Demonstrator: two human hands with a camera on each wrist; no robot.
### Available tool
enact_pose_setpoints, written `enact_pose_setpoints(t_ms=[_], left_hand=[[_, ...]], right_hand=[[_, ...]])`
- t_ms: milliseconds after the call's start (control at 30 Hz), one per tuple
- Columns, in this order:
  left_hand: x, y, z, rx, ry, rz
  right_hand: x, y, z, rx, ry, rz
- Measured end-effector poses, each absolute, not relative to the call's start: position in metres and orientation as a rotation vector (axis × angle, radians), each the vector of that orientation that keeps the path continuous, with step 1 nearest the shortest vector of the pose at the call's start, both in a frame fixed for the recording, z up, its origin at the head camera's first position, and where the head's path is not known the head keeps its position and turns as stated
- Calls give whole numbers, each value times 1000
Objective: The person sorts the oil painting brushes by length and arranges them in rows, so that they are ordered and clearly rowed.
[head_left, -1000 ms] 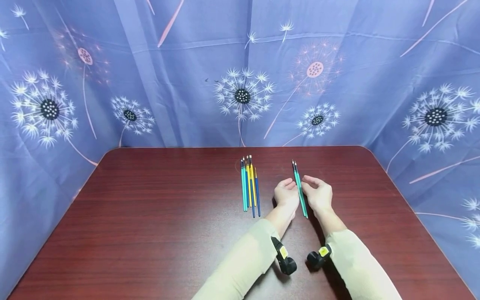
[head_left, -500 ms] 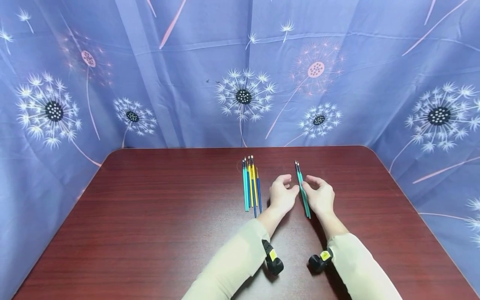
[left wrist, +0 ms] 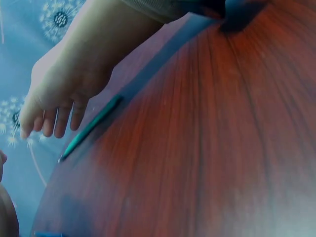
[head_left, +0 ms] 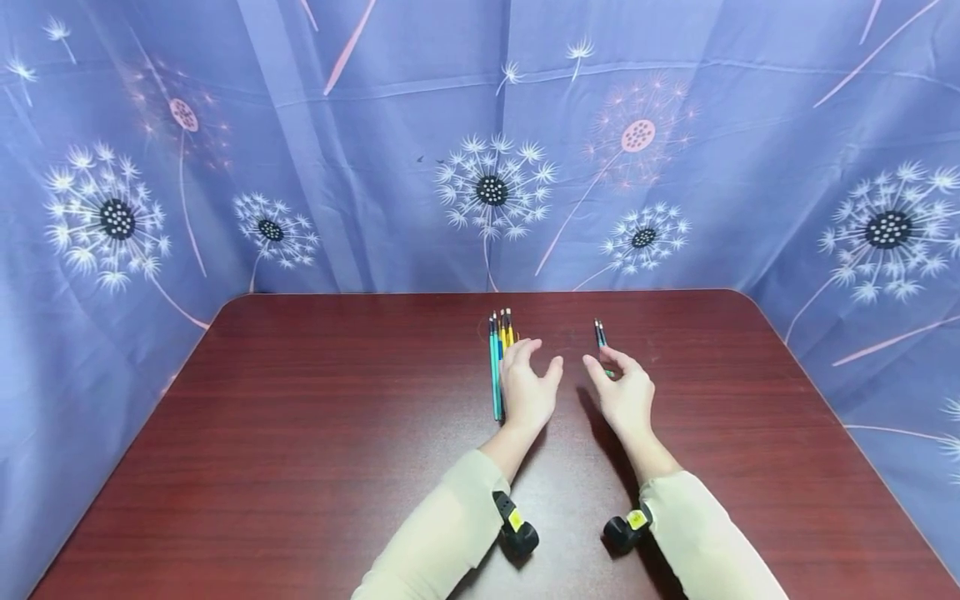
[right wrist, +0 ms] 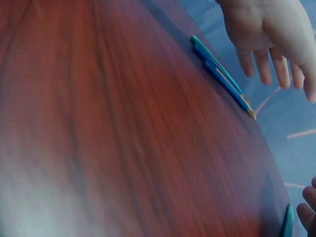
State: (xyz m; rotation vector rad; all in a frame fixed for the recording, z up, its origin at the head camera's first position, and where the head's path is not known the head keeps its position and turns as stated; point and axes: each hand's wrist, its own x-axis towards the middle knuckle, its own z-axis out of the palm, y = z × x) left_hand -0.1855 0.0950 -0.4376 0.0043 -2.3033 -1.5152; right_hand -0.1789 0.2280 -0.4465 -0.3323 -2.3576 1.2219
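In the head view my left hand (head_left: 528, 387) is over the left bunch of paintbrushes (head_left: 494, 367), hiding much of it. Teal, blue and yellow handles lie side by side there, tips toward the far edge. My right hand (head_left: 628, 396) is over two teal paintbrushes (head_left: 601, 333), whose tips show beyond the fingers. Both hands have thumbs spread from the fingers and hold nothing. The left wrist view shows the right hand (left wrist: 69, 79) raised above a teal paintbrush (left wrist: 91, 129). From the right wrist, the left hand (right wrist: 271, 39) appears above the bunch of brushes (right wrist: 222, 76).
A reddish-brown wooden table (head_left: 300, 458) with rounded far corners bears everything. Blue curtains (head_left: 375, 167) with dandelion prints hang behind it and along both sides. Each sleeve cuff carries a black wrist camera, one on the left (head_left: 517, 533) and one on the right (head_left: 622, 532).
The left hand has moved left, away from the teal paintbrushes to over the other bunch. The right hand has let go of the teal paintbrushes and risen over them.
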Motion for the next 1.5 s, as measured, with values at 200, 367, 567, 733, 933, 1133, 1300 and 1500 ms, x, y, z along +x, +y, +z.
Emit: enact_pose_setpoints(t_ms=[200,367,567,733,933,1133,1300,1500], left_hand=[[-190,68,-443,159,-2297,-1427],[-192,50,-449,239,-2303,-1441],[-192,35,-456,286,-2364,-1395],[-191,29,-461,276,-2422,-1321],[-190,28,-465,239,-2469,-1221],[-189,29,-467,248,-2496,-1130],[-189,30,-467,273,-2507,-1103],[-189,32,-467,292,-2531,-1094]], right_hand=[[-180,208,-448,-253,-2341,1275],[-180,194,-450,-208,-2398,1315],[-182,177,-454,-167,-2467,1289],[-185,164,-459,-150,-2502,1281],[-187,152,-462,-125,-2562,1240],[-189,145,-463,-153,-2621,1165],[-190,143,-465,-160,-2646,1093],[-189,142,-465,-159,-2667,1035]])
